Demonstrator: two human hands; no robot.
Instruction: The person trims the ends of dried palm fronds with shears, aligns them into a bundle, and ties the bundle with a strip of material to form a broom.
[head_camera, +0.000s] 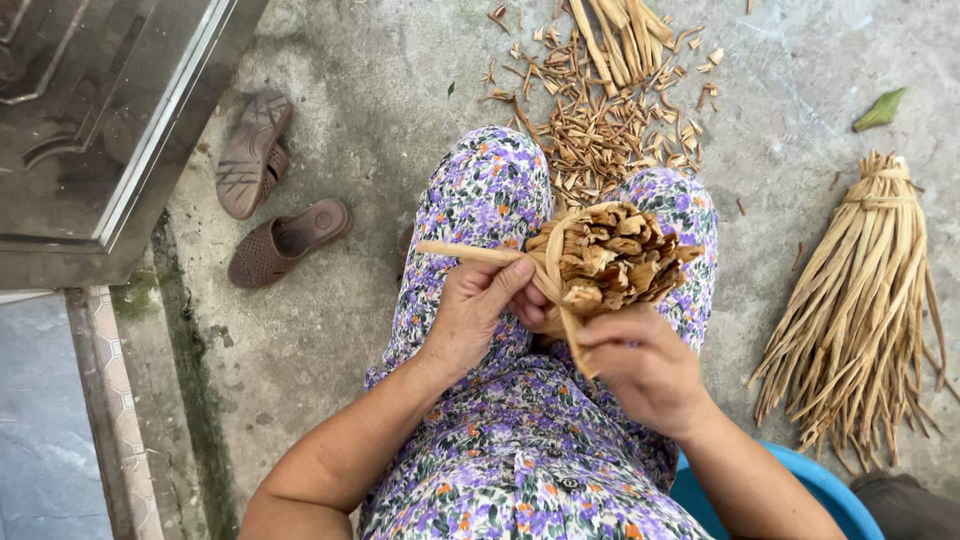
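**Between both hands: a bundle of dried stalks, half bound**

Between the two hands, over the lap in flowered purple cloth (500, 440): a short thick bundle of dried tan stalks (615, 258), cut ends turned up toward the camera, a flat strip (553, 275) looped round its near side. Left hand (478, 312) closed on the bundle's left flank, thumb pressed along the strip, one loose end of that strip jutting out to the left beyond the fingers. Right hand (640, 365) closed below the bundle, thumb and fingers pinching the other end of the strip where it hangs down.

Beyond the hands, past the knees, on the concrete floor (330, 340): a heap of short cut chips (600, 130), with a few longer stalks (620, 35) lying at its far edge. Well to the right of the right hand: a long tied sheaf of dried stalks (860, 300), fanned out toward the near side; farther off, a single green leaf (880, 110). Well to the left of the left hand: two brown sandals (270, 200), one sole-up, beside a glass door (100, 110). Just under the right forearm: the rim of a blue basin (830, 490).
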